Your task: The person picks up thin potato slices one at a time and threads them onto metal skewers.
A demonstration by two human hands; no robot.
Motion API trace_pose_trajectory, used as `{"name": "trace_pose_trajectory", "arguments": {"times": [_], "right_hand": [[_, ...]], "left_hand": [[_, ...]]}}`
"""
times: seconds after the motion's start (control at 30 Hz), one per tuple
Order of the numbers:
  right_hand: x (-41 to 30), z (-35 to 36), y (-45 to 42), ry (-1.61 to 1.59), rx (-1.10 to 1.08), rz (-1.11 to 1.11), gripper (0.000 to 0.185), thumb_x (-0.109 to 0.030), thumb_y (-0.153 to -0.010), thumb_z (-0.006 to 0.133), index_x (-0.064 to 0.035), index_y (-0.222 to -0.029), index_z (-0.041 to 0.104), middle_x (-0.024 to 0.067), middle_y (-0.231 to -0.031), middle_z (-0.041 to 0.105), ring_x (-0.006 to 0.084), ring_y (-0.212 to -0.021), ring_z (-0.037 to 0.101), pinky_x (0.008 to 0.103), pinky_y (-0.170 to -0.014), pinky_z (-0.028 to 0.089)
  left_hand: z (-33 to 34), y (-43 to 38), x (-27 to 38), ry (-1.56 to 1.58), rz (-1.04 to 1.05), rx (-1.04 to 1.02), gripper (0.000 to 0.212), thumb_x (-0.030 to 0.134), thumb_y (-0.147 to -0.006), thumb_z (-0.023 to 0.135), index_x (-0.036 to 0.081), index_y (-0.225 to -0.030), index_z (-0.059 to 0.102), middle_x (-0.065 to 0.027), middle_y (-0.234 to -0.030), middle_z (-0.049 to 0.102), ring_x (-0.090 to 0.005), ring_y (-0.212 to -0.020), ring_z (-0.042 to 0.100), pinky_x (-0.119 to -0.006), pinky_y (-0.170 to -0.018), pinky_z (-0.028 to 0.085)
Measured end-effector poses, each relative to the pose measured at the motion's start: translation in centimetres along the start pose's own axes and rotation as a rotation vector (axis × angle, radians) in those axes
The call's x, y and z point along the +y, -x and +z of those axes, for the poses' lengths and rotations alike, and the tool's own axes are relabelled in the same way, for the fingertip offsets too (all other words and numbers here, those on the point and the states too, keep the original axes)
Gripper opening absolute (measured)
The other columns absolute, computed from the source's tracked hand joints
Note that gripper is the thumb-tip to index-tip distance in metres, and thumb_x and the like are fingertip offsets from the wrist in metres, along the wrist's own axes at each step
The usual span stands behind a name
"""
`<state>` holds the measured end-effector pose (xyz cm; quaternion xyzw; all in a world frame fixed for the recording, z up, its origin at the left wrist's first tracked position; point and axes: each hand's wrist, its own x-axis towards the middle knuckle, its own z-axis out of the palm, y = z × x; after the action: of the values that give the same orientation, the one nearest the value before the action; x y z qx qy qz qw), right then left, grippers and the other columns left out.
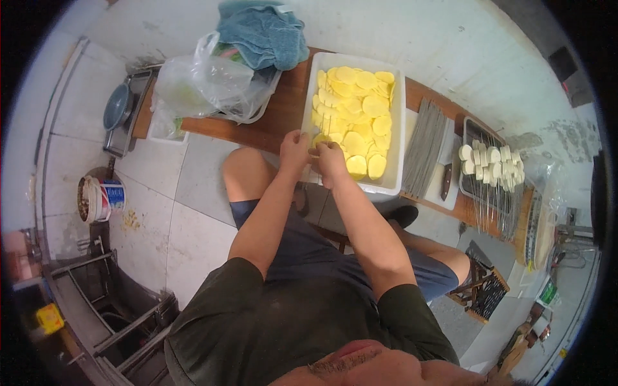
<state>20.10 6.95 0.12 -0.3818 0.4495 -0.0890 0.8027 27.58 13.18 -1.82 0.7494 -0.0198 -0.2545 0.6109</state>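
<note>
A white plastic tub (pixel 402 120) filled with thin yellow slices (pixel 355 142), which look like potato, rests on the wooden table in front of me. Several thin skewers (pixel 330 123) run through slices along the tub's left side. At the tub's near left corner, my left hand (pixel 292 150) has its fingers pinched together; what lies between them is hidden. Close beside it, over the tub's edge, my right hand (pixel 332 158) has bent fingers against a yellow slice (pixel 319 139) and seems to grip it. The fingertips of both hands nearly meet.
Right of the tub lie a bundle of thin skewers (pixel 425 144) and a knife (pixel 447 182) on a white board (pixel 450 197). Beyond is a metal tray (pixel 467 186) with skewered white pieces (pixel 492 161). Plastic bags (pixel 203 87) and a blue towel (pixel 265 38) sit at left.
</note>
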Motion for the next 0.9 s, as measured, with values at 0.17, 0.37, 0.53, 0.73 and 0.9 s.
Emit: {"name": "trace_pose_trajectory", "arguments": {"times": [0.17,0.37,0.53,0.73,0.9], "right_hand": [[1.0,0.5,-0.4,0.016,-0.080,-0.003,0.019,-0.020,-0.094,0.049,-0.0057,-0.105,0.052,0.0039,-0.076,0.056,0.0108,-0.055,0.046,0.0246,-0.044,0.034],[1.4,-0.2,1.1,-0.010,-0.001,-0.122,0.015,-0.016,-0.092,0.050,-0.0014,-0.092,0.054,0.0019,-0.067,0.049,0.0096,-0.054,0.041,0.0243,-0.049,0.034],[1.5,-0.5,2.4,-0.069,-0.022,-0.171,0.017,-0.019,-0.095,0.052,-0.0084,-0.082,0.049,0.0001,-0.064,0.046,0.0090,-0.049,0.039,0.0225,-0.045,0.031],[3.1,-0.1,2.4,0.040,-0.048,-0.227,0.016,-0.020,-0.096,0.051,-0.0076,-0.085,0.051,-0.0012,-0.064,0.046,0.0067,-0.051,0.038,0.0214,-0.045,0.031],[2.5,-1.0,3.2,0.108,0.019,-0.259,0.021,-0.026,-0.095,0.052,-0.0060,-0.096,0.056,0.0005,-0.066,0.048,0.0084,-0.051,0.041,0.0220,-0.045,0.033]], "left_hand": [[-1.4,-1.9,-1.4,-0.041,0.062,-0.034,0.026,0.022,-0.088,0.059,0.000,-0.103,0.060,-0.0044,-0.095,0.059,-0.0136,-0.086,0.053,-0.029,-0.076,0.044],[-5.0,-4.4,4.0,0.719,-0.123,0.202,0.032,0.036,-0.089,0.058,0.007,-0.102,0.052,-0.0065,-0.087,0.052,-0.0221,-0.078,0.057,-0.033,-0.066,0.049],[-6.8,-6.5,4.1,0.916,-0.319,0.095,0.037,0.031,-0.097,0.036,-0.002,-0.110,0.048,-0.0166,-0.098,0.058,-0.0306,-0.086,0.062,-0.042,-0.074,0.056],[-8.7,-8.7,3.2,0.836,-0.321,0.060,0.038,0.029,-0.098,0.032,-0.001,-0.114,0.049,-0.0198,-0.096,0.061,-0.0326,-0.083,0.064,-0.044,-0.072,0.056],[-8.3,-9.6,3.5,0.857,-0.414,0.310,0.021,0.024,-0.088,0.055,0.007,-0.102,0.055,-0.0100,-0.079,0.056,-0.0316,-0.071,0.060,-0.041,-0.071,0.054]]}}
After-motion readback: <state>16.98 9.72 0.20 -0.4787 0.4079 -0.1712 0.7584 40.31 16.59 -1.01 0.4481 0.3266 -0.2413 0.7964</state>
